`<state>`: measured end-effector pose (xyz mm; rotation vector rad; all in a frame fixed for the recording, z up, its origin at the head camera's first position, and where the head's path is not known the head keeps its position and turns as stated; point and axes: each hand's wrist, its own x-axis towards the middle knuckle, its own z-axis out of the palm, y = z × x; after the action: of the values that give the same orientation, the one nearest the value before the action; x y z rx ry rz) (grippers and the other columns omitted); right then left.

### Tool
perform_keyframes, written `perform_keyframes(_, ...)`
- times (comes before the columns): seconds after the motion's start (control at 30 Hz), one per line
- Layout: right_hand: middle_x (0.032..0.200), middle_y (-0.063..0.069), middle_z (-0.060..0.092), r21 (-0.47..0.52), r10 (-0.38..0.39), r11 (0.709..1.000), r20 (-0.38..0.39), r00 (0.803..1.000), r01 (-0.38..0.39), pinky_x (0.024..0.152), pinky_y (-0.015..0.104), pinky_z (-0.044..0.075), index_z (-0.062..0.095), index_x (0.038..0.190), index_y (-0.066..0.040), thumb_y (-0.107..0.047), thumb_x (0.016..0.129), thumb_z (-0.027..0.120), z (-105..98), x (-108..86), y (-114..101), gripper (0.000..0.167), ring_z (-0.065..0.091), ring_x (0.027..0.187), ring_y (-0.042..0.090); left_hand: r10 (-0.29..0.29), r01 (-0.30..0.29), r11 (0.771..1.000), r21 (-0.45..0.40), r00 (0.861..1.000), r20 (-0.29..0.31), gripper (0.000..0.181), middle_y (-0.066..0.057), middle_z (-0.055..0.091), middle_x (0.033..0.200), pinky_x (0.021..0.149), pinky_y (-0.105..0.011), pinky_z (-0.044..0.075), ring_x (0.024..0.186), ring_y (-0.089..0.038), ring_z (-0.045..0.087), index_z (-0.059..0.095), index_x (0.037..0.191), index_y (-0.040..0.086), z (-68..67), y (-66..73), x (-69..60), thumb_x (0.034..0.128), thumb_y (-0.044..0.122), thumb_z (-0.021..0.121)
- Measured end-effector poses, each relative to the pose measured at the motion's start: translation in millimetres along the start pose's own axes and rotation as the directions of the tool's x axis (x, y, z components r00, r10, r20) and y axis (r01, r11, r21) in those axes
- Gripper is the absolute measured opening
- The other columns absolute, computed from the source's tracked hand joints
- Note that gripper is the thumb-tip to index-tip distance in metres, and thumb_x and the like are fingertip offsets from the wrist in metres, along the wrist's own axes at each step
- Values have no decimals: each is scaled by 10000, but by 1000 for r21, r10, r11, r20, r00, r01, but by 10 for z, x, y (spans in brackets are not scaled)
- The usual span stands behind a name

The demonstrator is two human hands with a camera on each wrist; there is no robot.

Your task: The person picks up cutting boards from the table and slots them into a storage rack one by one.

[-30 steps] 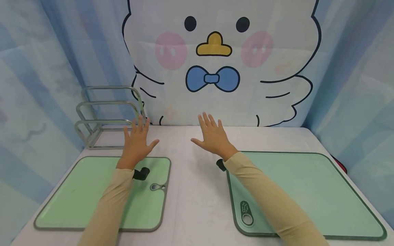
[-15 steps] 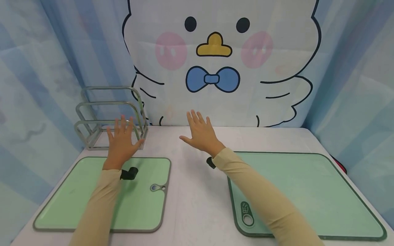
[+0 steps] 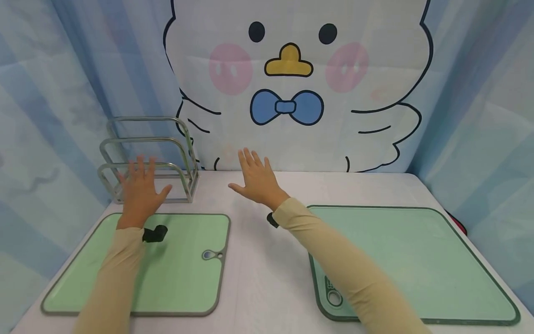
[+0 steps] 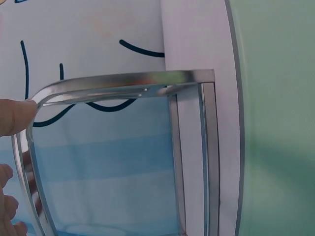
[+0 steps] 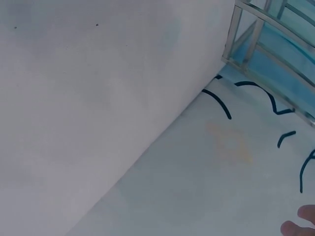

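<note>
My left hand (image 3: 139,199) is held up with straight, spread fingers in front of a silver metal rack (image 3: 143,138) with several upright loops. In the left wrist view, the thumb (image 4: 17,116) overlaps the corner of the rack (image 4: 130,78); whether it touches the metal I cannot tell. Nothing is in that hand. My right hand (image 3: 260,183), fingers also extended, hovers over the back middle of the table and holds nothing. Only its fingertips (image 5: 295,229) show in the right wrist view, apart from the rack (image 5: 233,32).
A light green cutting board (image 3: 179,278) with a grey rim lies under the left forearm. A larger green board (image 3: 417,264) lies on the right, partly under the right forearm. A white cloth covers the table (image 3: 254,273). Behind hangs a cartoon-printed curtain (image 3: 288,148).
Both hands have moved to the left, the left one from the rack's right side to in front of it. Rack and boards have stayed in place.
</note>
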<state>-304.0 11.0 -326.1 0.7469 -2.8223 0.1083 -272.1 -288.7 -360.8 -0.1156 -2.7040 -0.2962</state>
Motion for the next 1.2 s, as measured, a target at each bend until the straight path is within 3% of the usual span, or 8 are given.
perform_keyframes(0.33, 1579, 120, 149, 36, -32, 999, -13, 999, 32, 1144, 542, 242, 93, 1515, -53, -593, 889, 502, 116, 178, -176, 922, 201, 1451, 290, -22, 22, 999, 25, 1000, -10, 879, -333, -33, 1524, 1042, -753, -2, 1382, -556, -3, 16, 1504, 6, -147, -216, 71, 898, 268, 596)
perform_keyframes(0.57, 1583, 119, 132, 66, -47, 997, 7, 999, 47, 1153, 529, 232, 77, 1513, -46, -580, 895, 506, 163, 270, -303, 923, 190, 1455, 282, -5, 8, 999, 37, 997, -71, 870, -335, 30, 1524, 1056, -741, 25, 1396, -530, 27, 63, 1503, -1, -182, -342, 140, 856, 141, 628)
perform_keyframes(0.8, 1582, 107, 146, 30, -64, 997, 3, 998, 64, 1147, 513, 259, 99, 1513, -49, -590, 893, 498, 222, 408, -409, 914, 206, 1452, 267, 36, -29, 997, 69, 993, -110, 833, -349, 99, 1510, 1069, -730, 48, 1381, -539, 98, 131, 1493, -16, -256, -383, 226, 829, 49, 630)
perform_keyframes(0.93, 1581, 110, 148, 42, -63, 997, 19, 998, 62, 1151, 514, 251, 100, 1513, -47, -577, 892, 513, 221, 476, -476, 914, 201, 1454, 268, 46, -37, 994, 102, 994, -95, 818, -340, 110, 1512, 1075, -720, 61, 1380, -531, 105, 136, 1494, -10, -281, -413, 283, 830, 26, 613)
perform_keyframes(1.2, 1578, 113, 166, -14, -73, 997, 11, 997, 73, 1147, 498, 269, 102, 1510, -38, -573, 890, 522, 252, 632, -628, 921, 223, 1447, 265, 45, -44, 991, 124, 999, -4, 839, -324, 58, 1526, 1104, -684, -4, 1405, -500, 40, 60, 1506, 13, -329, -440, 381, 838, -18, 568)
